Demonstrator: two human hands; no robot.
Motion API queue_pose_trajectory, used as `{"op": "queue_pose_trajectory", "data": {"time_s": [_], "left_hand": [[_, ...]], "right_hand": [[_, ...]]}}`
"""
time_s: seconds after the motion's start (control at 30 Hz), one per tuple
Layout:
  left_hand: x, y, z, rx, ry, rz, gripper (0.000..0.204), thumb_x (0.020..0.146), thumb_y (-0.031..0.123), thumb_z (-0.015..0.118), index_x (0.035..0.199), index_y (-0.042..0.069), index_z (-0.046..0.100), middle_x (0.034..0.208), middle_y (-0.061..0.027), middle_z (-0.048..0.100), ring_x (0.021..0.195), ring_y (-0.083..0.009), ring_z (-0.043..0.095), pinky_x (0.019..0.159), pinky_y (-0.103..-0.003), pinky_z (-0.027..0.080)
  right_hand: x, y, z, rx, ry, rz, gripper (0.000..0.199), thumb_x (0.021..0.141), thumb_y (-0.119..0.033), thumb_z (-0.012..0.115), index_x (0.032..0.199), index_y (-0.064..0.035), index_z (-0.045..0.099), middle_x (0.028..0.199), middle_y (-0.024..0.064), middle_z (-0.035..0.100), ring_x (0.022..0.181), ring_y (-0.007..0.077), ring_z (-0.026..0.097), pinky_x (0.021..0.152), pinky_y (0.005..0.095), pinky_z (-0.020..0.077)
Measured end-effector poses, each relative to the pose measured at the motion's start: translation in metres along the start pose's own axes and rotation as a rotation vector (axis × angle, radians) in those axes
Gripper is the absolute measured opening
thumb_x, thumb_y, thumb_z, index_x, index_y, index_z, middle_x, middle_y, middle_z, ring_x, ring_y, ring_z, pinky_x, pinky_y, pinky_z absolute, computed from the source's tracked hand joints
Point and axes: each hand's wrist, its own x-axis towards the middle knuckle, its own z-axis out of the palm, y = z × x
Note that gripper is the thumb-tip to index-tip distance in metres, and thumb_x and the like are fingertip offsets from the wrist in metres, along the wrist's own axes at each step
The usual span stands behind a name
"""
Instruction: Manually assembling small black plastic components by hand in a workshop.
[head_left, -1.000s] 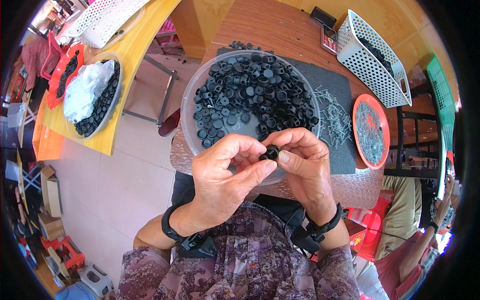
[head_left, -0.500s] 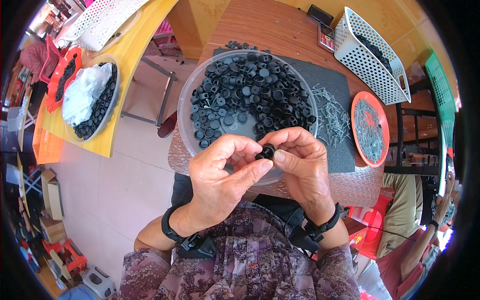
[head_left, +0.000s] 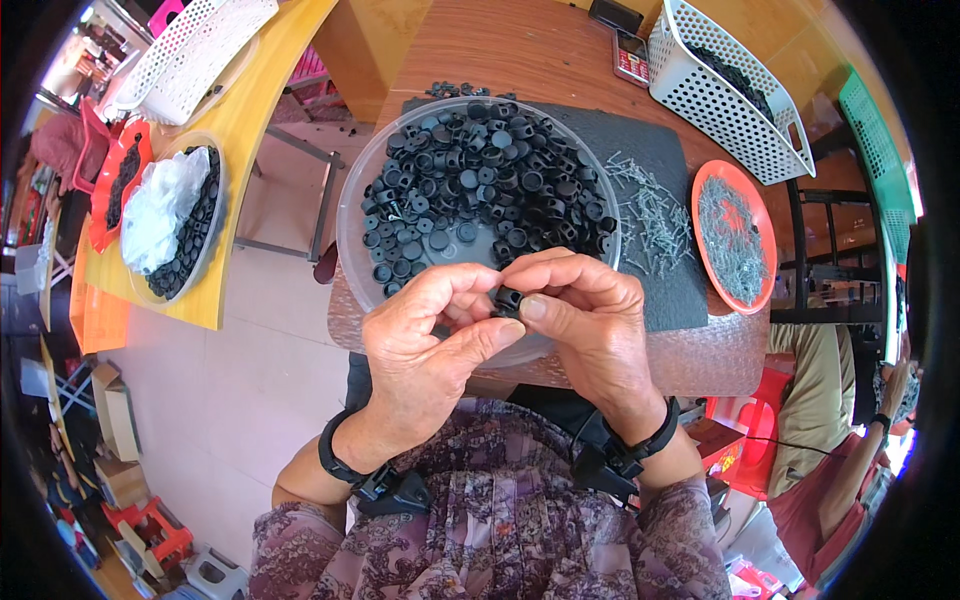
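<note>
Between the fingertips of both my hands is a small round black plastic part (head_left: 508, 300), hollow at one end. My left hand (head_left: 425, 325) pinches it from the left with thumb and fingers. From the other side my right hand (head_left: 590, 315) grips it the same way. Both hands are over the near rim of a round clear plastic tub (head_left: 352, 225), which holds a heap of similar black parts (head_left: 480, 175), some like rings and some like flat caps. My fingers partly hide the held part.
On a dark mat (head_left: 670, 300) right of the tub lie loose screws (head_left: 648, 215). Beside them is an orange plate (head_left: 705, 255) of screws. A white perforated basket (head_left: 720, 110) stands at the back right. A yellow table (head_left: 260, 80) is on the left; a person's arm (head_left: 850, 475) shows at right.
The black part has turned a little between my fingers, its hollow end now facing differently. My view has shifted slightly, and both hands stay together over the tub's near edge.
</note>
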Motion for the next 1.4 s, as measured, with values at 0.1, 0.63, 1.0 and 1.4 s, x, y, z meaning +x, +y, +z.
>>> {"op": "queue_pose_trajectory", "data": {"time_s": [0.1, 0.63, 1.0, 1.4], "left_hand": [[0.002, 0.003, 0.000, 0.057, -0.018, 0.018, 0.029, 0.070, 0.002, 0.076, 0.095, 0.000, 0.062, 0.081, -0.0030, 0.059, 0.071, -0.0064, 0.056, 0.062, -0.020, 0.047], [0.006, 0.007, -0.001, 0.122, -0.105, 0.040, 0.030, 0.069, 0.004, 0.076, 0.095, 0.000, 0.062, 0.081, -0.0043, 0.061, 0.070, -0.0076, 0.058, 0.062, -0.021, 0.049], [0.010, 0.004, -0.001, 0.108, -0.149, 0.010, 0.031, 0.071, 0.007, 0.076, 0.097, -0.001, 0.061, 0.076, -0.0025, 0.061, 0.068, -0.0068, 0.056, 0.060, -0.020, 0.047], [0.017, 0.004, 0.000, 0.353, -0.211, 0.229, 0.029, 0.069, 0.012, 0.077, 0.085, 0.001, 0.055, 0.067, -0.0054, 0.058, 0.059, -0.0112, 0.056, 0.053, -0.023, 0.045]], "right_hand": [[-0.002, -0.004, 0.000, 0.010, 0.032, 0.072, 0.021, 0.075, 0.010, 0.062, 0.093, 0.0012, 0.065, 0.094, 0.0080, 0.062, 0.084, 0.0124, 0.059, 0.074, 0.0244, 0.0485], [-0.004, -0.006, -0.005, -0.059, 0.004, 0.011, 0.016, 0.077, 0.007, 0.064, 0.090, -0.0020, 0.067, 0.083, 0.0012, 0.064, 0.075, 0.0062, 0.056, 0.068, 0.0213, 0.0466], [-0.003, -0.011, -0.004, -0.116, 0.004, 0.012, 0.013, 0.077, 0.008, 0.062, 0.087, 0.0004, 0.065, 0.080, 0.0023, 0.064, 0.075, 0.0063, 0.057, 0.069, 0.0215, 0.0468], [-0.004, -0.014, -0.004, -0.199, 0.014, 0.000, 0.012, 0.077, 0.008, 0.061, 0.085, 0.0010, 0.064, 0.079, 0.0026, 0.064, 0.074, 0.0062, 0.056, 0.068, 0.0218, 0.0465]]}}
